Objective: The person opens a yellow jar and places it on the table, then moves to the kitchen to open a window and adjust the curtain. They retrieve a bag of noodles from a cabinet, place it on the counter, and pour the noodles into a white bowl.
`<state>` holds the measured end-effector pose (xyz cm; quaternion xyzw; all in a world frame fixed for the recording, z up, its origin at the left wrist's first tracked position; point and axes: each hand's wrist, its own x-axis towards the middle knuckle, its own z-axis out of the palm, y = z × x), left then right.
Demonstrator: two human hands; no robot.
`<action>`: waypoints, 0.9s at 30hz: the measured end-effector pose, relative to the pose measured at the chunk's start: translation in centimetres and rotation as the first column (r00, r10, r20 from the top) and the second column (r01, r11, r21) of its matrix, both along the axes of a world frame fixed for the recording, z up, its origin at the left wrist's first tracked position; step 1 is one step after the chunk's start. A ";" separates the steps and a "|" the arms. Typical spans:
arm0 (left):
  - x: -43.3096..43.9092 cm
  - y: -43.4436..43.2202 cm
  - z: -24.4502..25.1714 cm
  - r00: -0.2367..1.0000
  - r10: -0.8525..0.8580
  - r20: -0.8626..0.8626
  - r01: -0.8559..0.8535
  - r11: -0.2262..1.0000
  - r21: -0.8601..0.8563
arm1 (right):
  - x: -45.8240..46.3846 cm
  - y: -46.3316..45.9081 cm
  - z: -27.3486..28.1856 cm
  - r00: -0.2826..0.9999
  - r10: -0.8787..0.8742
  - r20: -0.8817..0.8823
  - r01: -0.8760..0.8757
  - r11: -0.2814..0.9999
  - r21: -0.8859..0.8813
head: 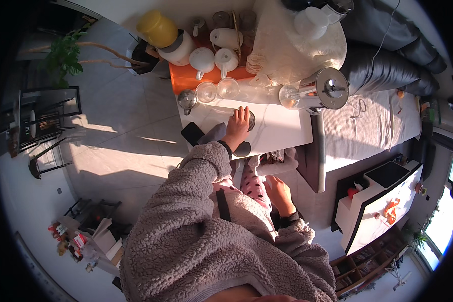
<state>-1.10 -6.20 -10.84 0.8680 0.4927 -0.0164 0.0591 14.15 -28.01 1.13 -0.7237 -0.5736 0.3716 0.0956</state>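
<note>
My left hand [238,126] reaches over the white marble-patterned table [281,126], palm down. Its fingers lie beside a dark round coaster or lid [252,120] and partly cover it; whether they grip it is hidden. Nearer my body is a second dark round disc [242,149]. Left of my wrist lie a grey cloth [213,133] and a black phone-like slab [192,133]. Beyond the fingers stand two clear glasses, one left [206,92] and one right [228,88], and a small metal-lidded pot [187,100]. My right hand [280,194] rests by my right thigh, apparently holding nothing.
A large metal-lidded vessel [330,88] stands at the table's right. White mugs [202,60], a yellow jug [157,28] and a cream lace cloth [287,56] occupy the back. A sofa [366,128] adjoins on the right. A potted plant [139,56] stands back left.
</note>
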 end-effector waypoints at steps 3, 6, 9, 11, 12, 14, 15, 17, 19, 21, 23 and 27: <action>-0.1 -0.1 -0.7 1.000 0.005 -0.023 -0.005 1.000 0.002 | 0.3 -0.1 -0.4 1.000 0.002 0.001 -0.002 1.000 -0.028; 0.3 -0.1 -1.2 0.998 0.025 -0.050 -0.025 1.000 0.010 | 0.6 0.0 -0.6 1.000 0.006 0.009 -0.006 1.000 -0.030; 0.7 0.1 -1.0 0.994 0.023 -0.106 -0.021 1.000 0.020 | 0.8 0.3 -0.6 1.000 0.010 0.000 -0.010 0.998 -0.066; 0.6 0.4 -0.3 0.989 -0.012 -0.149 0.012 1.000 0.003 | 0.9 0.5 -0.6 1.000 0.026 -0.003 -0.026 0.996 -0.087; 0.4 0.6 0.1 0.989 -0.037 -0.145 0.025 0.996 -0.085 | 0.9 0.6 -0.7 1.000 0.027 -0.011 -0.028 0.997 -0.075; -0.1 0.9 1.3 0.999 -0.043 -0.002 0.043 0.998 -0.051 | 0.9 0.8 -0.7 0.999 0.032 0.001 -0.032 0.993 -0.112; -0.5 1.2 1.9 0.997 -0.048 0.068 0.050 0.998 -0.031 | 0.9 0.9 -0.8 1.000 0.032 -0.001 -0.031 0.995 -0.099; -1.4 1.6 3.1 0.968 0.011 0.249 0.016 0.994 -0.109 | 0.9 1.0 -0.9 1.000 0.024 -0.007 -0.025 0.994 -0.107; -2.7 2.0 4.2 0.916 0.062 0.397 -0.016 0.993 -0.119 | 0.9 1.1 -1.1 1.000 0.019 -0.015 -0.021 0.996 -0.089; -4.2 2.4 5.0 0.852 0.084 0.517 -0.061 0.996 -0.060 | 1.0 1.2 -1.2 1.000 0.012 -0.018 -0.013 0.998 -0.061; -5.7 3.2 5.4 0.805 0.103 0.585 -0.151 0.988 0.033 | 1.1 1.3 -1.4 1.000 0.008 -0.013 -0.008 0.998 -0.061; -9.5 7.1 5.1 0.770 0.247 0.588 -0.375 0.921 0.104 | 1.7 1.4 -1.6 1.000 0.002 0.016 -0.002 1.000 -0.003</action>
